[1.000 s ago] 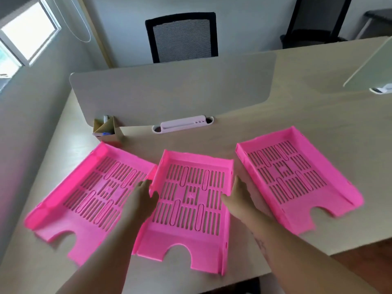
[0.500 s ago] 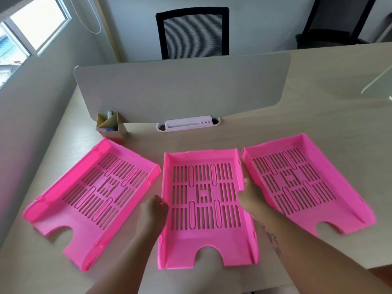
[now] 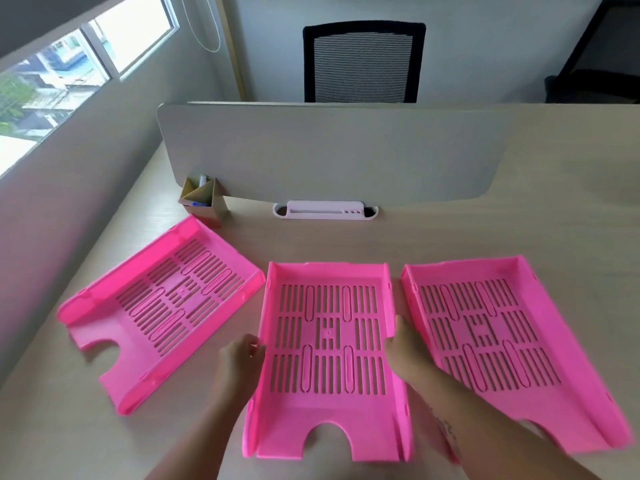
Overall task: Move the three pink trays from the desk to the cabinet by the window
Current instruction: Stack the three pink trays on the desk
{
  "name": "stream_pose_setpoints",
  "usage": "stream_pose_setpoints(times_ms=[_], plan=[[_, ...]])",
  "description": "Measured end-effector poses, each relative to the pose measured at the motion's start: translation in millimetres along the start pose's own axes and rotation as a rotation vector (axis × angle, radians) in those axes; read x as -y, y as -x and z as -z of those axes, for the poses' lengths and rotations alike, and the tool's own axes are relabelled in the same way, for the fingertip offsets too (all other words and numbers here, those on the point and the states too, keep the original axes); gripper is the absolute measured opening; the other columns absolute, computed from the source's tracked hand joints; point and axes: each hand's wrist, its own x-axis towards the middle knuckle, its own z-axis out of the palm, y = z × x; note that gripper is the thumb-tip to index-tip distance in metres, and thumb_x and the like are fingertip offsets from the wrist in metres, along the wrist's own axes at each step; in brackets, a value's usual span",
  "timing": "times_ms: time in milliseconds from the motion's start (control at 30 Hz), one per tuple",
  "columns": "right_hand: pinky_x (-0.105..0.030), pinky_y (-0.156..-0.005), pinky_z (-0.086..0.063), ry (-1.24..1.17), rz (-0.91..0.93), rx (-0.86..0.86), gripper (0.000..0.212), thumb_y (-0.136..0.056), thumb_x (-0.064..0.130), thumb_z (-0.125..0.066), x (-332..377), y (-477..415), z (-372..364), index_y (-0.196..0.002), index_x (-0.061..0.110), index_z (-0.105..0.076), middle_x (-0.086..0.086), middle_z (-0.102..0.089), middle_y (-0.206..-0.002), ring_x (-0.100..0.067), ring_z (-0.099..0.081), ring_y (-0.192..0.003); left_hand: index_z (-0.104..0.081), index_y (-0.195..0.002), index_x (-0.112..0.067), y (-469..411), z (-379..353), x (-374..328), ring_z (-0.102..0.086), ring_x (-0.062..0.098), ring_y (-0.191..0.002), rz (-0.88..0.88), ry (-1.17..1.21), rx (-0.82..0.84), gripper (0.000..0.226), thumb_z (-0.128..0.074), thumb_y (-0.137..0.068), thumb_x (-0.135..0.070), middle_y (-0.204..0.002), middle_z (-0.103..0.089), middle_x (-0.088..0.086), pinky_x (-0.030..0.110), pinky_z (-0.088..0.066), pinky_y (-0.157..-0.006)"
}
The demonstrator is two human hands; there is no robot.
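Three pink slotted trays lie side by side on the wooden desk [image 3: 450,230]. The left tray [image 3: 162,317] is angled, the middle tray [image 3: 327,355] faces me squarely, and the right tray [image 3: 502,344] sits close beside it. My left hand [image 3: 242,355] grips the middle tray's left wall. My right hand [image 3: 405,351] grips its right wall, in the narrow gap next to the right tray. The middle tray rests on the desk between both hands.
A grey divider panel [image 3: 332,150] stands across the desk behind the trays, with a white cable slot [image 3: 325,210] at its base and a small pen holder [image 3: 204,200] at its left end. A window [image 3: 69,71] is at the left. Black mesh chair [image 3: 362,62] beyond.
The middle tray has been turned from angled to square with me, both hands staying on its side walls. The view has tilted up and shows more of the window.
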Motion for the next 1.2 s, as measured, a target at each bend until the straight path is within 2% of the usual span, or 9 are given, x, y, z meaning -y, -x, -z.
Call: stream_pose_setpoints(times_ms=[133, 333, 467, 700, 833, 900, 1033, 1133, 1200], plan=[[-0.021, -0.037, -0.041, 0.070, 0.068, -0.016, 0.054, -0.099, 0.014, -0.045, 4.9, 4.9, 11.8, -0.150, 0.006, -0.027, -0.005, -0.060, -0.091, -0.008, -0.048, -0.046, -0.061, -0.120, -0.010, 9.4, 7.9, -18.4, -0.064, 0.027, -0.101, -0.034, -0.108, -0.089, 0.037, -0.066, -0.088, -0.029, -0.116, -0.068, 0.009, 0.047, -0.055, -0.087], [-0.020, -0.040, -0.030, 0.170, 0.198, -0.151, 0.032, -0.101, 0.024, -0.043, 7.1, -15.2, 84.9, -0.122, 0.004, -0.055, 0.004, -0.049, -0.070, -0.007, -0.041, -0.047, -0.060, -0.120, -0.012, 12.7, 0.7, -107.3, -0.063, 0.024, -0.096, -0.315, -0.093, -0.133, 0.034, -0.060, -0.090, -0.029, -0.113, -0.067, 0.007, 0.042, -0.056, -0.081], [-0.028, -0.044, -0.047, 0.119, 0.133, -0.262, 0.027, -0.100, 0.021, -0.046, -29.0, -33.4, 139.7, -0.118, 0.004, -0.057, -0.004, -0.064, -0.081, -0.014, -0.053, -0.053, -0.060, -0.119, -0.012, 27.3, -44.8, -165.4, -0.064, 0.019, -0.085, -0.450, -0.012, -0.003, 0.030, -0.061, -0.091, -0.024, -0.107, -0.069, 0.006, 0.038, -0.057, -0.078], [-0.041, -0.080, -0.055, 0.250, -0.049, -0.384, 0.037, -0.094, 0.026, -0.048, -134.8, -26.6, 188.7, -0.125, 0.006, -0.057, -0.015, -0.062, -0.117, -0.033, -0.062, -0.101, -0.059, -0.123, -0.011, 74.7, -131.7, -217.6, -0.064, 0.019, -0.085, -0.395, 0.078, 0.260, 0.036, -0.064, -0.090, -0.023, -0.119, -0.063, 0.000, 0.020, -0.047, -0.065], [-0.035, -0.073, -0.052, 0.163, -0.155, -0.368, 0.033, -0.094, 0.020, -0.051, -182.2, -20.6, 190.6, -0.123, 0.003, -0.055, -0.015, -0.060, -0.114, -0.032, -0.060, -0.098, -0.043, -0.139, -0.012, 104.3, -163.2, -216.6, -0.058, 0.013, -0.091, -0.277, 0.096, 0.314, 0.052, -0.061, -0.091, -0.021, -0.137, -0.050, 0.001, 0.013, -0.047, -0.070], [-0.032, -0.061, -0.053, 0.087, -0.186, -0.310, 0.035, -0.094, 0.016, -0.051, -198.8, -21.7, 186.7, -0.126, 0.002, -0.054, -0.016, -0.063, -0.114, -0.029, -0.061, -0.088, -0.039, -0.143, -0.008, 114.4, -173.3, -214.7, -0.052, 0.011, -0.089, -0.193, 0.087, 0.320, 0.056, -0.059, -0.092, -0.018, -0.129, -0.055, 0.006, 0.015, -0.049, -0.074], [-0.021, -0.044, -0.032, -0.012, -0.209, -0.251, 0.028, -0.098, 0.005, -0.045, -212.3, -21.3, 185.0, -0.121, -0.004, -0.057, -0.013, -0.061, -0.097, -0.016, -0.052, -0.062, -0.049, -0.125, 0.007, 121.8, -184.2, -211.4, -0.044, 0.009, -0.052, -0.045, 0.073, 0.340, 0.033, -0.047, -0.092, 0.002, -0.073, -0.049, 0.000, 0.007, -0.032, -0.030], [-0.023, -0.043, -0.028, -0.042, -0.141, -0.320, 0.014, -0.098, 0.007, -0.045, -205.0, -11.3, 196.3, -0.089, 0.004, -0.055, -0.008, -0.055, -0.078, -0.009, -0.041, -0.052, -0.051, -0.110, 0.004, 118.7, -174.0, -218.2, -0.040, 0.009, -0.050, -0.094, 0.047, 0.289, 0.021, -0.045, -0.090, 0.002, -0.069, -0.045, -0.002, 0.015, -0.030, -0.030], [-0.026, -0.045, -0.027, -0.103, -0.077, -0.379, 0.028, -0.098, 0.016, -0.050, -200.6, -3.5, 206.9, -0.071, 0.011, -0.044, -0.004, -0.048, -0.064, -0.014, -0.038, -0.050, -0.051, -0.098, -0.005, 113.2, -160.6, -225.4, -0.040, 0.010, -0.050, -0.150, 0.044, 0.256, 0.009, -0.048, -0.089, -0.004, -0.069, -0.047, -0.002, 0.024, -0.033, -0.040]])
